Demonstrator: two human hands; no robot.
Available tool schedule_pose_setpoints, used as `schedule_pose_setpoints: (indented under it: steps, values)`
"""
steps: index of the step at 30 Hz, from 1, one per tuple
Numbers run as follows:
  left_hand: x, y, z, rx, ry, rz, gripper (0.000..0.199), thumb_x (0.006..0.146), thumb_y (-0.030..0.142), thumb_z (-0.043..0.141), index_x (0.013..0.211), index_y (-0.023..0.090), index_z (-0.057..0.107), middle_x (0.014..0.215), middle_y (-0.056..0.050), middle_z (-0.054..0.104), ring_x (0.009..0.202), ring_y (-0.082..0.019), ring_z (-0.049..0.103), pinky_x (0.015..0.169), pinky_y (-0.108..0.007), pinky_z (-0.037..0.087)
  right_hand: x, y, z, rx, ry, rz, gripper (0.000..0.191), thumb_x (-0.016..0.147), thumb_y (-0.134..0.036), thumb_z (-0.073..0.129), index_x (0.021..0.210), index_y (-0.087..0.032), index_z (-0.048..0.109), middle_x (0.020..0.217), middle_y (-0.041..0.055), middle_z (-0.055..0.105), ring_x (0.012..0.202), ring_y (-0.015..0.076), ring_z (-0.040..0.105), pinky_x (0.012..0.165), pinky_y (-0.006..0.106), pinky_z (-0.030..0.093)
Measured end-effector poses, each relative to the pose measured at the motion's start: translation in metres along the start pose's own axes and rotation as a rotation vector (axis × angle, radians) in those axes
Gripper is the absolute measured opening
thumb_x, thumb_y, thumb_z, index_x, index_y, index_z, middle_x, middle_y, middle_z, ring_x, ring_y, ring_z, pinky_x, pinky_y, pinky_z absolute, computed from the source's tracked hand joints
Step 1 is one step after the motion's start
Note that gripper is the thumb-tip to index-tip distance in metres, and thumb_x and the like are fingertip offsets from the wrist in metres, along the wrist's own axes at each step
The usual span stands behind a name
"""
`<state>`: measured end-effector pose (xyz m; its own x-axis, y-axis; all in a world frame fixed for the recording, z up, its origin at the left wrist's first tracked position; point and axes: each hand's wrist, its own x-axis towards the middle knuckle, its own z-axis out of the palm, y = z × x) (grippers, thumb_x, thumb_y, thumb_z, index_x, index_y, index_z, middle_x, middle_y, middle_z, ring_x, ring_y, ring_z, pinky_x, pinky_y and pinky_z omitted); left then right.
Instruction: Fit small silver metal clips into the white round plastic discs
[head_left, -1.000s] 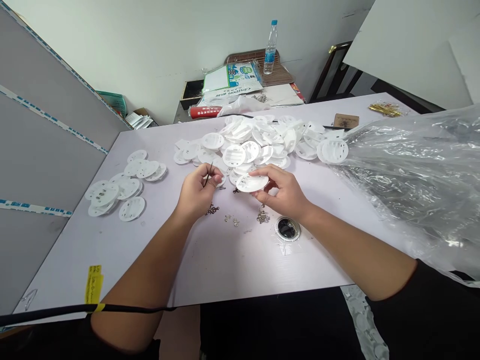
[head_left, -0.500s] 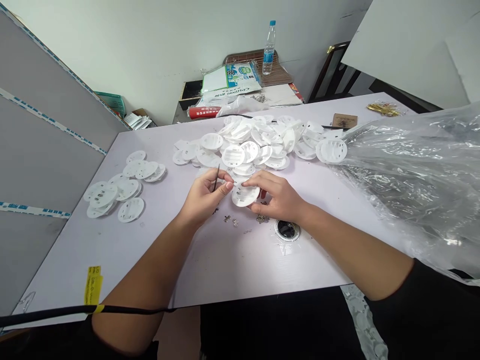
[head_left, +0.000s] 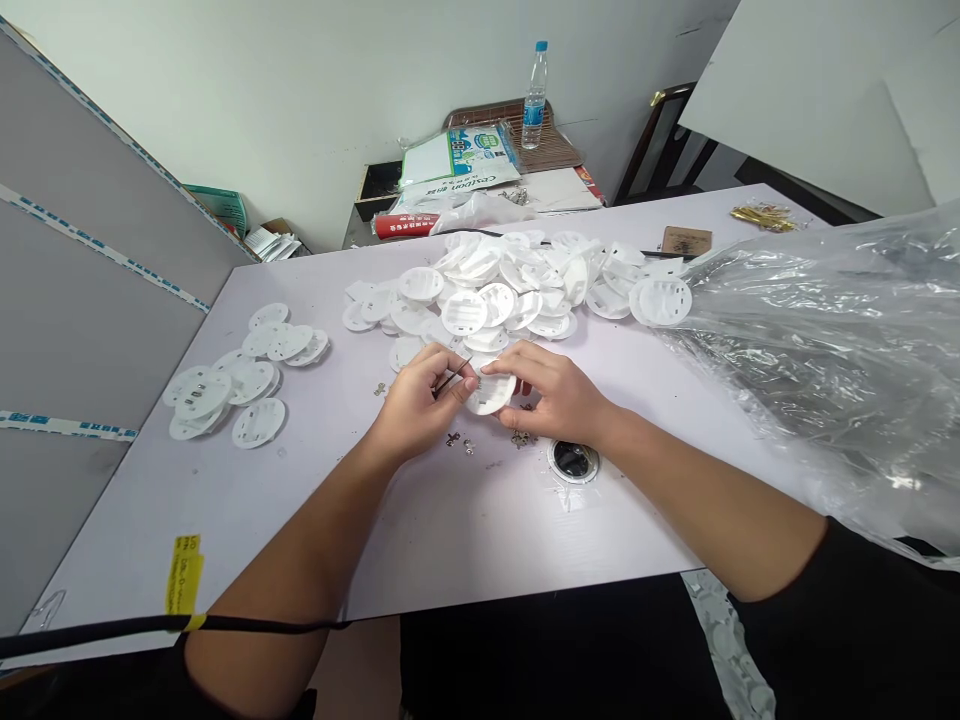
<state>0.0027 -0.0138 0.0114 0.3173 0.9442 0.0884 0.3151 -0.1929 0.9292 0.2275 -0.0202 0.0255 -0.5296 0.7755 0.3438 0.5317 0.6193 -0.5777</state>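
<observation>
- Your left hand (head_left: 411, 408) pinches tweezers (head_left: 450, 380) between thumb and fingers, tips at the disc.
- Your right hand (head_left: 559, 395) grips a white plastic disc (head_left: 492, 394) by its edge, between your hands, over the table (head_left: 450, 520).
- Metal clips (head_left: 454, 439) lie just below your hands; a disc heap (head_left: 480, 290) lies beyond.
- You seem to be working at the disc's slots; whether the tips hold a clip can't be told. This likely calls for steady tips on the slot.

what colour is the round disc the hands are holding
Plain white. The plastic disc shows best in the head view.
</observation>
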Motion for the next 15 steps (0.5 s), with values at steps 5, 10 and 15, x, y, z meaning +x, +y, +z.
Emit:
schedule_pose_setpoints:
  steps: [5,10,15]
  values:
    - [0.0014,-0.0005,-0.0011,0.004,-0.033,-0.049,0.017,0.091,0.036,0.059,0.088,0.021,0.065,0.091,0.0,0.059,0.07,-0.008,0.043,0.068,-0.024,0.037,0.0006,0.0012,-0.0012,-0.047,0.04,-0.039,0.04,0.078,-0.028,0.074,0.116,-0.022,0.065,0.103,0.006,0.063,0.082,0.0193,0.064,0.06,0.031,0.053]
    - [0.0007,0.0018,-0.0012,-0.085,-0.023,-0.112,0.023,0.09,0.042,0.061,0.088,0.02,0.064,0.086,-0.001,0.058,0.066,-0.009,0.04,0.064,-0.025,0.035,0.002,0.0001,-0.0025,-0.095,0.067,-0.068,0.04,0.077,-0.027,0.074,0.116,-0.022,0.065,0.102,0.006,0.064,0.081,0.0189,0.063,0.06,0.03,0.052]
    - [0.0017,0.0002,-0.0016,-0.017,-0.015,-0.089,0.021,0.089,0.041,0.063,0.086,0.02,0.065,0.085,-0.001,0.059,0.066,-0.009,0.042,0.065,-0.024,0.037,0.0027,-0.0016,-0.0042,-0.12,0.114,-0.075,0.039,0.077,-0.025,0.073,0.115,-0.022,0.066,0.101,0.0061,0.063,0.081,0.0193,0.064,0.065,0.032,0.053]
